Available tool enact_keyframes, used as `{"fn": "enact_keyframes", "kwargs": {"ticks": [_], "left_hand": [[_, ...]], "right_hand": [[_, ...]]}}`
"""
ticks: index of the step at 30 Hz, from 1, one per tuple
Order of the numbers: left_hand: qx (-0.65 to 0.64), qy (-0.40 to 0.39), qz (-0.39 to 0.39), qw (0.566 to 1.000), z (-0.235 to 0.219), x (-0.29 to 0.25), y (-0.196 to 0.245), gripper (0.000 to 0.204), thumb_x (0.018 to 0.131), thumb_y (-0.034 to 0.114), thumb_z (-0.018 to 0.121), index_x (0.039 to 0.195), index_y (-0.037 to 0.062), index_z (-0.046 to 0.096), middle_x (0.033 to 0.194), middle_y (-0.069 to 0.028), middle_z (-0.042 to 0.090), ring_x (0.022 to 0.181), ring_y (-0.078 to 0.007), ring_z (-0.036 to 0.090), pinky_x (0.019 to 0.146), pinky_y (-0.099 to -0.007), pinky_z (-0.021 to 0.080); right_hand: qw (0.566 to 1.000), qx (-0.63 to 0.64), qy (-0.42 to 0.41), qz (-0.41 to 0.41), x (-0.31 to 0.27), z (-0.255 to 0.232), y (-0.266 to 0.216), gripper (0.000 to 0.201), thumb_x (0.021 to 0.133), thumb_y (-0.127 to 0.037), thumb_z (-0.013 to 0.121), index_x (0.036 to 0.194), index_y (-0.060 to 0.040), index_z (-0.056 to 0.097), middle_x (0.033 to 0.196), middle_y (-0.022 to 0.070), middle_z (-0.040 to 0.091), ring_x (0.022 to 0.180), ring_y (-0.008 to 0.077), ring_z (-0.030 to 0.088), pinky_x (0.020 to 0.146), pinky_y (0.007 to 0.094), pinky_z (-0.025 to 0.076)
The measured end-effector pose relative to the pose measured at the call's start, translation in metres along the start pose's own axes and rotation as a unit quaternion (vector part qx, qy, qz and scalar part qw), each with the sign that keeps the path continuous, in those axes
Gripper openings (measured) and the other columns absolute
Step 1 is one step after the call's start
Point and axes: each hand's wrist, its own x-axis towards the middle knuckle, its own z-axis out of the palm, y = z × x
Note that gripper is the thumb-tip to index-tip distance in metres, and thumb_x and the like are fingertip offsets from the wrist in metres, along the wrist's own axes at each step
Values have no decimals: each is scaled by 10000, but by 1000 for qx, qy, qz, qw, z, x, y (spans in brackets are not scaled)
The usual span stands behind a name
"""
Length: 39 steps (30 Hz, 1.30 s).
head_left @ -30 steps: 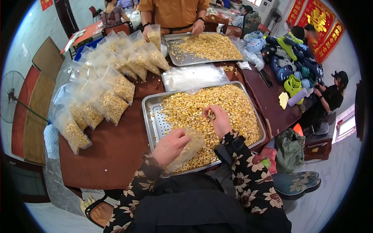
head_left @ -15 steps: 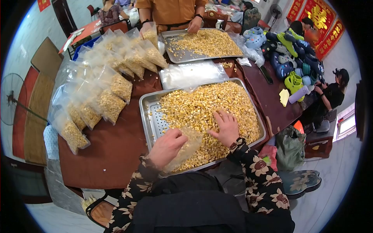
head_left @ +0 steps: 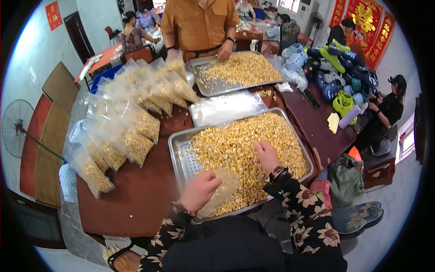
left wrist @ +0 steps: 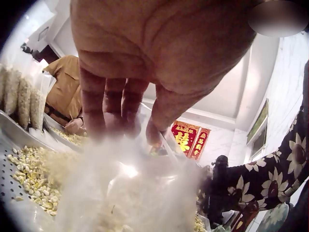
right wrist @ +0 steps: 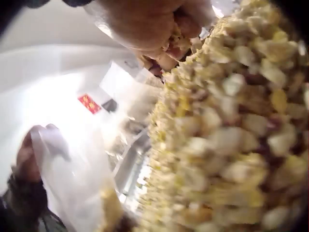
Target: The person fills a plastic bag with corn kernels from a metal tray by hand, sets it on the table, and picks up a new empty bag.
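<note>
Find the clear plastic bag [head_left: 223, 187] over the near left part of the perforated tray [head_left: 185, 158], pinched near the top between the thumb and fingers of the left hand [head_left: 201, 188]. Looks thin, limp and glossy; probably weighs almost nothing alone and slumps once loaded. Likely slips between fingertips and clings to itself, so best taken by the rim, well above the contents. Cannot tell the level of the fill through the hazy, creased film.

Just beside the bag, see the heaped corn kernels [head_left: 249, 136], loose, small and apparently hard and dry. Should roll and pour easily, withstand a firm squeeze, and leak from a slack grip; best scooped in a cupped palm with fingers tight together. Note the right hand [head_left: 266, 156] low at the heap, curled round some kernels in the right wrist view.

Farther out, see the stack of flat bags [head_left: 229, 108] between this tray and the far tray [head_left: 219, 89]. At left, on the cloth-covered tabletop [head_left: 127, 199], note the filled bags [head_left: 138, 144], leaning together in rows, probably heavy and shifting, and best supported from beneath.
</note>
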Motion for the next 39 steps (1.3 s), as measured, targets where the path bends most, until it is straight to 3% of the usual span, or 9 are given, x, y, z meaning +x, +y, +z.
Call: {"fn": "enact_keyframes", "kwargs": {"ticks": [1, 2, 4, 6, 10, 14, 17, 30, 39], "left_hand": [[1, -5, -13, 1000, 1, 0, 1, 141, 821, 110, 571, 961, 98, 581, 889, -84, 538, 870, -284, 545, 702, -370, 474], [4, -2, -9, 1000, 3, 0, 1, 141, 821, 110, 571, 961, 98, 581, 889, -84, 538, 870, -284, 545, 702, -370, 474], [3, -6, -1, 1000, 5, 1, -1, 142, 820, 108, 568, 961, 103, 582, 890, -81, 540, 867, -284, 545, 700, -372, 472], [7, -5, 8, 1000, 5, 2, 1, 145, 819, 103, 565, 963, 103, 582, 889, -81, 542, 860, -286, 545, 692, -377, 471], [18, -38, -10, 999, 2, 2, 4, 141, 850, 99, 582, 989, 114, 602, 943, -82, 554, 912, -280, 554, 726, -367, 484], [16, -42, -3, 999, 1, 0, 3, 153, 844, 90, 580, 994, 110, 603, 944, -82, 554, 916, -282, 557, 732, -365, 480], [16, -43, -2, 999, -1, -2, 1, 150, 840, 82, 577, 987, 105, 600, 947, -85, 552, 919, -288, 556, 736, -366, 477], [-31, 8, -21, 999, -20, -16, 6, 82, 850, 78, 577, 931, 73, 583, 912, -93, 531, 879, -287, 558, 712, -371, 470], [-42, 13, -14, 999, -40, -29, -4, 101, 823, 70, 583, 923, 79, 576, 905, -69, 539, 844, -261, 576, 664, -355, 487]], "right_hand": [[948, 221, -37, 226, 6, -8, -10, 259, 927, -249, 530, 746, -64, 536, 693, 69, 505, 557, 198, 496, 481, 308, 392], [797, 421, -73, 428, 10, -15, -18, 242, 929, -242, 519, 749, -80, 528, 689, 41, 498, 522, 154, 461, 456, 283, 361], [701, 558, -96, 433, 10, -15, -16, 212, 932, -247, 497, 770, -110, 504, 693, -6, 472, 498, 90, 387, 437, 237, 306], [455, 736, -126, 486, 9, 2, -13, 208, 938, -237, 493, 798, -86, 467, 663, 1, 434, 474, 70, 325, 396, 222, 276], [406, 761, -171, 475, 9, -1, -63, 157, 920, -188, 475, 797, -102, 431, 668, -4, 418, 482, 78, 322, 422, 205, 268], [458, 740, -216, 442, -8, 11, -104, 163, 929, -195, 462, 810, -83, 459, 684, 1, 434, 532, 86, 379, 480, 213, 318], [683, 639, -187, 301, -23, 18, -123, 238, 925, -199, 456, 784, -30, 545, 733, 27, 504, 660, 102, 472, 592, 261, 388], [854, 404, -267, 189, -22, 0, -140, 207, 892, -110, 520, 948, 23, 669, 909, 42, 667, 871, 116, 601, 818, 264, 472], [970, 148, -69, 180, -30, -47, -100, 189, 867, -161, 606, 950, -3, 668, 857, 104, 655, 775, 191, 618, 704, 281, 482]]}}
